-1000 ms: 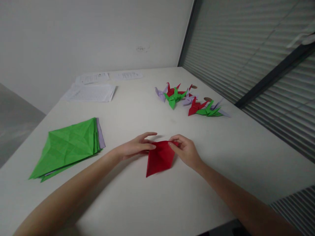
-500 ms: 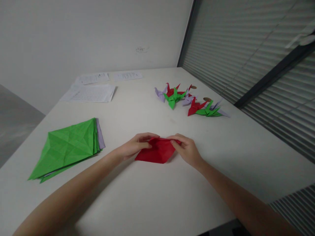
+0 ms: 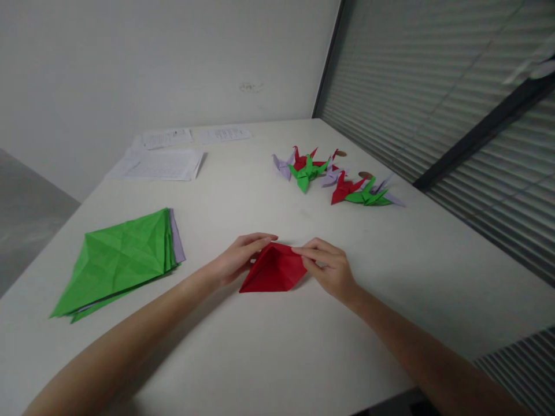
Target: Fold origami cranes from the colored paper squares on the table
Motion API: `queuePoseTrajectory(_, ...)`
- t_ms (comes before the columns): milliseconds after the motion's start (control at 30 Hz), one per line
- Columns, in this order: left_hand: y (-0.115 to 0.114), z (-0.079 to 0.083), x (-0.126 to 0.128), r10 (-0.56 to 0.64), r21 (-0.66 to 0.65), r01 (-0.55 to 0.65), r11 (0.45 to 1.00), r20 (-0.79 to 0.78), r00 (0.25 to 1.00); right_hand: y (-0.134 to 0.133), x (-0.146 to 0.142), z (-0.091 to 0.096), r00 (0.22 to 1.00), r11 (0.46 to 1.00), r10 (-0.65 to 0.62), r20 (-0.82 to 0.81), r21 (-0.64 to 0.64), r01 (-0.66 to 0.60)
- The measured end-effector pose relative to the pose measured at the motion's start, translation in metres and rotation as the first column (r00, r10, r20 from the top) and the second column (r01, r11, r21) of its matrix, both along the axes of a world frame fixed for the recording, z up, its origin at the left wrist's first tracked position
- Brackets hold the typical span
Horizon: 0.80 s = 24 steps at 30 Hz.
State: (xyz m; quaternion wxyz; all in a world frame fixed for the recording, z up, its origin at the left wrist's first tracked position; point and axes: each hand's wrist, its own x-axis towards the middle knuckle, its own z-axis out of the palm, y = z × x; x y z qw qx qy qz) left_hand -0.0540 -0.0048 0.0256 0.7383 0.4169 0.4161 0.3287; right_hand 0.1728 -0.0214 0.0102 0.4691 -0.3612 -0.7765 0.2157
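Observation:
A folded red paper [image 3: 273, 271] lies on the white table [image 3: 277, 346] in front of me, its near flap lifted at an angle. My left hand [image 3: 238, 257] grips its left edge with curled fingers. My right hand [image 3: 329, 268] pinches its right corner between thumb and fingers. Both hands rest low on the tabletop on either side of the red paper.
A stack of creased green and lilac sheets [image 3: 119, 260] lies to the left. Several finished paper cranes [image 3: 333, 176] in red, green and lilac sit at the far right. White printed papers [image 3: 160, 162] lie at the far edge. A blind-covered window [image 3: 455, 86] runs along the right.
The red paper's long lower point has been folded upward, so the shape is shorter and wider. Both hands have stayed at its two sides, fingers shifting slightly.

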Motion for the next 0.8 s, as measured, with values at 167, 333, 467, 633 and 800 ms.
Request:
queuePoseTrajectory(167,-0.0041,0.0036,0.0054,0.004,-0.036,-0.003,0.999,0.017,1.0,-0.0001,-0.0005,-0.0001,0.998,0.998,-0.055,0.043,-0.026,0.056)
queuePoseTrajectory(333,-0.0057,0.0044,0.0054,-0.04,-0.011,0.04,0.999,0.007,0.999,0.0018,0.0003,0.002,0.995,0.994,-0.097,0.021,-0.055,0.098)
queuePoseTrajectory(467,-0.0064,0.0024,0.0056,-0.021,0.086,0.029,0.996,-0.091,0.996,0.0011,-0.0007,0.0014,0.996,0.996,-0.088,0.033,-0.025,0.089)
queuePoseTrajectory(633,-0.0067,-0.0001,0.0061,-0.069,0.069,0.073,0.995,-0.058,0.996,-0.0002,-0.0004,0.0018,0.997,0.998,-0.061,0.048,0.022,0.06)
queuePoseTrajectory(800,-0.0028,0.0011,0.0008,-0.105,0.017,0.105,0.994,0.032,0.994,0.0033,0.005,0.0067,1.0,0.999,0.002,-0.007,-0.049,-0.002)
